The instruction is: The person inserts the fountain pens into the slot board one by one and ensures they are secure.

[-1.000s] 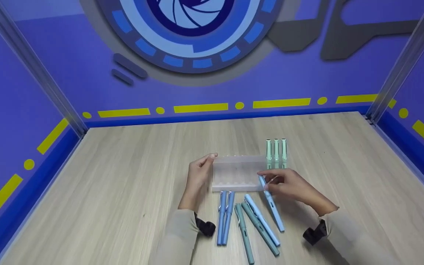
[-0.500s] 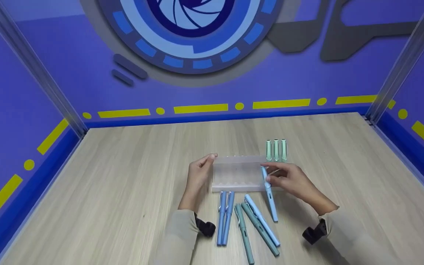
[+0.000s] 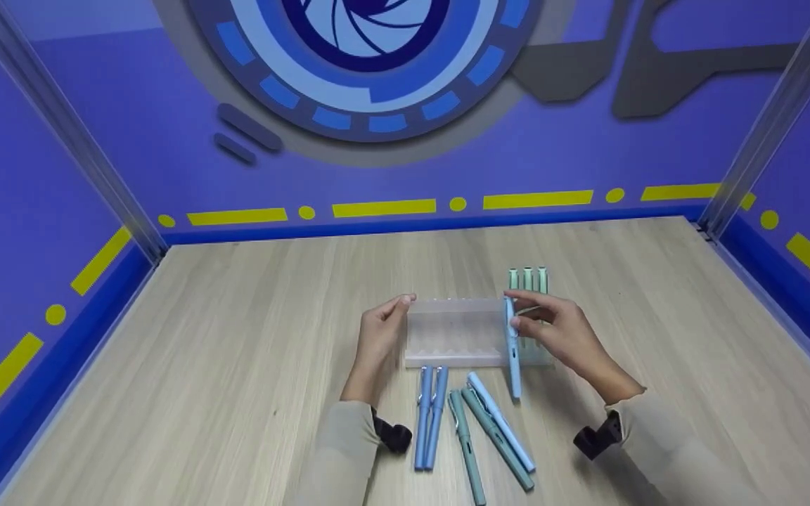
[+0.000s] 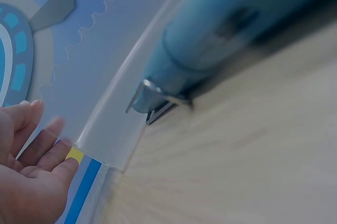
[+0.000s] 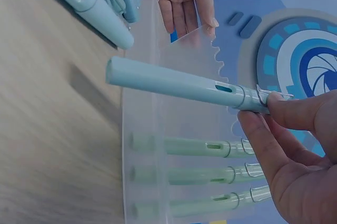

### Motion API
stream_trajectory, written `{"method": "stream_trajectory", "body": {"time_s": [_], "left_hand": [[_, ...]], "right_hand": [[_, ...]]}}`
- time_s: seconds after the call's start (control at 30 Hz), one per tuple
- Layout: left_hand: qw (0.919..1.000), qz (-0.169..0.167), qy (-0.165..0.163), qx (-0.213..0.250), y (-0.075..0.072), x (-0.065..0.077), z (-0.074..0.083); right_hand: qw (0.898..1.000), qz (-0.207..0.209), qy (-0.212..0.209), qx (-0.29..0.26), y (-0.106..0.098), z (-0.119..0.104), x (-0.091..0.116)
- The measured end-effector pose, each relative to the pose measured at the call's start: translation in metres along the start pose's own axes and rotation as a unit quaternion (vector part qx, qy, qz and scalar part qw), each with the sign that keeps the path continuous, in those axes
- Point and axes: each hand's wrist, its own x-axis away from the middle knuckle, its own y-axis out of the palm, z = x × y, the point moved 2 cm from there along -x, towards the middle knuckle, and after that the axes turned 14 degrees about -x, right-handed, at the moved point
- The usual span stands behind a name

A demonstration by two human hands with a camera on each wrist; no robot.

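A light blue pen [image 3: 513, 358] is pinched near its clip end between the thumb and fingers of my right hand [image 3: 561, 329]. It hangs over the right part of a clear, frosted pen holder [image 3: 454, 332] with a notched edge. Three pale green pens [image 5: 202, 175] lie side by side in that holder, just beyond the held pen. My left hand [image 3: 381, 330] holds the holder's left upper corner with thumb and fingertips. In the right wrist view the held pen [image 5: 174, 83] is raised above the holder, apart from the green pens.
In front of the holder lie two darker blue pens [image 3: 430, 418], a teal pen [image 3: 467, 450], and another teal pen [image 3: 496, 439] touching a light blue pen [image 3: 503, 422]. The wooden table [image 3: 250, 351] is bounded by purple-blue panels [image 3: 377, 176].
My right hand has moved away from me with the light blue pen, which has swung from slanted to nearly straight in line with the green pens. The left hand stays put.
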Motion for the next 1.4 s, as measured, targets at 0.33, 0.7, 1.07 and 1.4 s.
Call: {"method": "stream_trajectory", "body": {"time_s": [0.33,0.7,1.07,1.4], "left_hand": [[1.0000,-0.002,-0.004,0.002,0.000,0.001,0.000],[0.9999,-0.004,-0.011,0.011,0.001,0.001,0.000],[0.9996,-0.006,-0.023,0.015,0.001,0.001,0.000],[0.9999,-0.005,-0.006,0.008,0.000,0.002,0.000]], "right_hand": [[0.998,0.054,-0.004,-0.011,0.002,-0.003,-0.006],[0.995,0.087,-0.026,-0.028,0.003,-0.007,-0.008],[0.987,0.120,-0.088,-0.057,0.004,-0.009,-0.010],[0.982,0.137,-0.119,-0.050,0.007,-0.007,-0.011]]}}
